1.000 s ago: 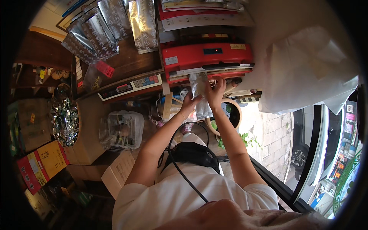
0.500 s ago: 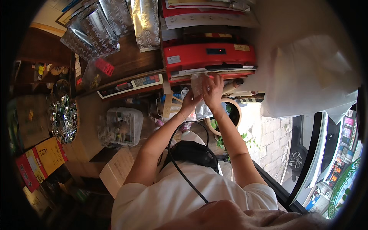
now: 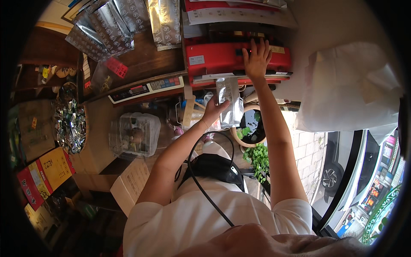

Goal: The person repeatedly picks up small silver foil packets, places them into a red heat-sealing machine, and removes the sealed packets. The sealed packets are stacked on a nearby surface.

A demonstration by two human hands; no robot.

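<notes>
My left hand (image 3: 215, 111) is closed on a silver foil pouch (image 3: 231, 100). The pouch hangs down, its upper edge at the front slot of a red bag sealer (image 3: 214, 63). On the sealer's lid lies my right hand (image 3: 257, 62), fingers spread and flat, nothing in it. A small dark display with a red light shows beside those fingers. Whether the pouch's upper end reaches inside the sealer, I cannot tell.
Several silver pouches (image 3: 100, 34) lie on the wooden counter at the left, behind a white scale (image 3: 147, 90). A wire cage (image 3: 134, 136), a cardboard box (image 3: 130, 184) and a potted plant (image 3: 259, 158) stand below. A whitish plastic bag (image 3: 349, 88) is at the right.
My right hand has left the pouch and moved up onto the sealer's lid. The left hand still holds the pouch, which now hangs in fuller view at the slot.
</notes>
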